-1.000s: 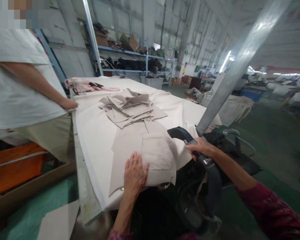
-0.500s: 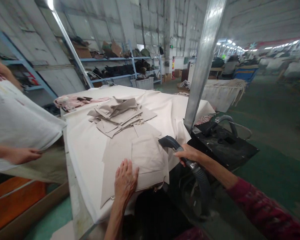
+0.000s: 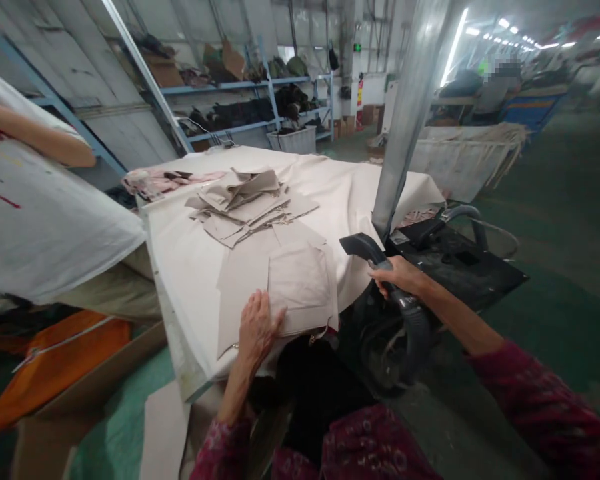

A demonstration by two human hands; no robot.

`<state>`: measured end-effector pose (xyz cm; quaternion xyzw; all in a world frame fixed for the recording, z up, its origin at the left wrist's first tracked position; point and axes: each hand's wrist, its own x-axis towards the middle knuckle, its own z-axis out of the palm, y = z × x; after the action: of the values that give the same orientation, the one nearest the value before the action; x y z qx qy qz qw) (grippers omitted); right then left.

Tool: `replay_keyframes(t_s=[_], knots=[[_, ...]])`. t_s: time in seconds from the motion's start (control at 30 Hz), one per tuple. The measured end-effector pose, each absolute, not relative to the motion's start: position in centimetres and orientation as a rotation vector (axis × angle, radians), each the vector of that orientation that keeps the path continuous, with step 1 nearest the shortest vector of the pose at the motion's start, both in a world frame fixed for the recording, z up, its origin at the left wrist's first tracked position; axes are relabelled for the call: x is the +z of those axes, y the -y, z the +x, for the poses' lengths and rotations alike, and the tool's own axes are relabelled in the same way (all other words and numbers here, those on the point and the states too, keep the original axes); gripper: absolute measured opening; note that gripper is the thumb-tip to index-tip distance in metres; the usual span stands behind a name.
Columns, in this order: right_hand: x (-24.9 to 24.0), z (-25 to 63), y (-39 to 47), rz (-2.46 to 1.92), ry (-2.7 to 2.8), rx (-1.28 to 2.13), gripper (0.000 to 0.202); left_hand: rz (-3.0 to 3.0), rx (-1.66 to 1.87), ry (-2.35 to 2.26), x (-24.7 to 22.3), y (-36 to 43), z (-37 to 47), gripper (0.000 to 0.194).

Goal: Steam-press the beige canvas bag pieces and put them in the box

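A beige fabric piece with a stitched pocket panel (image 3: 300, 277) lies at the near edge of the cloth-covered table (image 3: 180, 267). My left hand (image 3: 258, 327) rests flat on its left part, fingers spread a little. In my right hand (image 3: 400, 277) is a dark vacuum hose (image 3: 367, 248), its nozzle off the right side of the piece and touching no beige fabric. Behind the piece sits a loose heap of beige fabric pieces (image 3: 245, 203) with small metal parts along the edges.
A metal post (image 3: 403, 133) rises at the table's right edge, beside a black machine (image 3: 460, 267). At the left stands a person in a white shirt (image 3: 45, 207), near an orange item (image 3: 65, 360) in a cardboard box. Pink fabric (image 3: 165, 181) lies at the far left corner.
The hose nozzle in my right hand has moved right, away from the pocket panel. The person's arm at the left has shifted, and the view has tilted slightly.
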<state>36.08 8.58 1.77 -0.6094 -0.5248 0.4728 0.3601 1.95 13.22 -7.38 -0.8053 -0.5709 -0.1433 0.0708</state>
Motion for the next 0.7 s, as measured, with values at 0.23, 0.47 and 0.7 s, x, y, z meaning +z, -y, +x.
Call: replay_keyframes(t_s=[0.23, 0.47, 0.7], knots=[[0.9, 35.7, -3.6, -1.551, 1.586, 1.247, 0.034, -2.379, -0.288, 1.502, -6.9, -9.1, 0.6, 0.059], [2.7, 33.6, -1.7, -1.566, 1.733, 1.172, 0.036, -2.388, -0.313, 1.443, -5.4, -10.6, -0.6, 0.042], [5.3, 33.8, 0.0, -1.661, 1.721, 1.066, 0.038, -2.290, -1.112, 1.908, 2.6, -13.2, -6.5, 0.026]])
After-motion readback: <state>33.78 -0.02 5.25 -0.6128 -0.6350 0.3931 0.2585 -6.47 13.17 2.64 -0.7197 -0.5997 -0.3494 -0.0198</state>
